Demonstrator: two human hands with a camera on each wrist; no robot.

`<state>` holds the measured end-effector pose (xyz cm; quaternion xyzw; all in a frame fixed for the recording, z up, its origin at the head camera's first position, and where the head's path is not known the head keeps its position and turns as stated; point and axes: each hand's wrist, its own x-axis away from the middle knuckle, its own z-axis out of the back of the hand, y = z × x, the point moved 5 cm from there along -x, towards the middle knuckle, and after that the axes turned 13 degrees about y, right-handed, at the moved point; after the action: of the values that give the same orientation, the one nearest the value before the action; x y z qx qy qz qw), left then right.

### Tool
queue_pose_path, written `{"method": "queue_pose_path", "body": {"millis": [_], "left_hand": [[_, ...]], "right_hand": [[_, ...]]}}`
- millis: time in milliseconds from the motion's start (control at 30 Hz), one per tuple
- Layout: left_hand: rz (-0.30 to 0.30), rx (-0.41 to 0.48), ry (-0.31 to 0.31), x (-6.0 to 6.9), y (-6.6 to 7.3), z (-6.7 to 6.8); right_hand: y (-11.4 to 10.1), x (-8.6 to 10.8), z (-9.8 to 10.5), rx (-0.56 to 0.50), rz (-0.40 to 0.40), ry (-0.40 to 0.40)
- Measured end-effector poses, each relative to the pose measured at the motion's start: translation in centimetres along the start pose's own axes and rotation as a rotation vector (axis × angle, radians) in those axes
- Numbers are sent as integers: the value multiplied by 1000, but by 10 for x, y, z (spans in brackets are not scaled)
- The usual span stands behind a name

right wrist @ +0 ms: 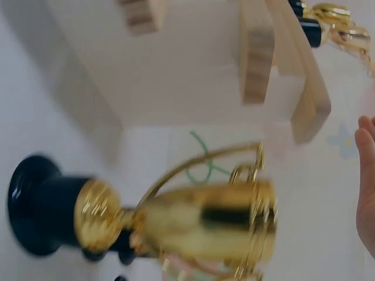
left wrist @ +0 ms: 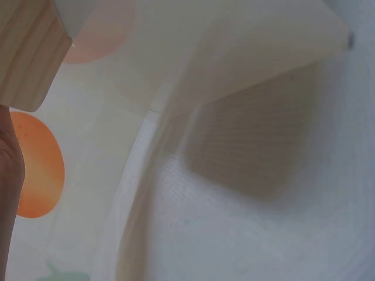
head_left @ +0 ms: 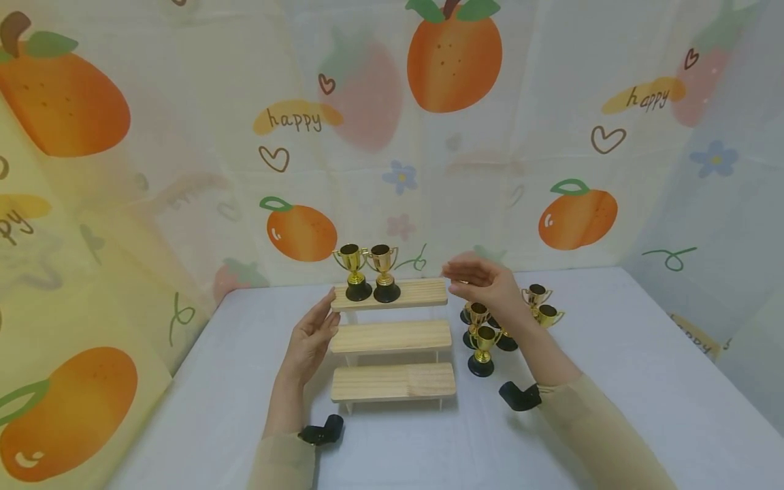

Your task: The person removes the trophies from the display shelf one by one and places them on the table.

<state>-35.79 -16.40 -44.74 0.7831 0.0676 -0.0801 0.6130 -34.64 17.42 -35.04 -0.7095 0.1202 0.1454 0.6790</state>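
A three-tier wooden stand (head_left: 392,338) with pale boards stands on the table in the head view. On the left half of its top board (head_left: 422,292) are two small gold trophy cups, one (head_left: 350,258) beside the other (head_left: 382,260), both upright on black bases. My left hand (head_left: 312,337) touches the left end of that board with extended fingers. In the left wrist view the board's end (left wrist: 35,58) meets a bit of the hand (left wrist: 9,164). Off the board's right end, my right hand (head_left: 486,282) hovers with straight fingers, holding nothing.
Several more gold trophies stand on the white table right of the stand, below my right hand; the front one (head_left: 482,347) looms large in the right wrist view. A fruit-patterned cloth (head_left: 465,163) hangs behind the table.
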Motion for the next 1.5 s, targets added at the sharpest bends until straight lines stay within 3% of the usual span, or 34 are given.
{"method": "queue_pose_path", "body": {"millis": [400, 667, 900, 1500], "left_hand": [[10, -5, 7, 0, 2, -1], [-1, -1, 0, 0, 1, 0], [-12, 5, -11, 1, 1, 1], [-4, 1, -5, 0, 1, 0]], "right_hand": [[-5, -19, -42, -35, 9, -5], [-2, -28, -65, 3, -71, -15], [-6, -33, -82, -1, -83, 25], [-10, -40, -96, 17, -157, 91]]}}
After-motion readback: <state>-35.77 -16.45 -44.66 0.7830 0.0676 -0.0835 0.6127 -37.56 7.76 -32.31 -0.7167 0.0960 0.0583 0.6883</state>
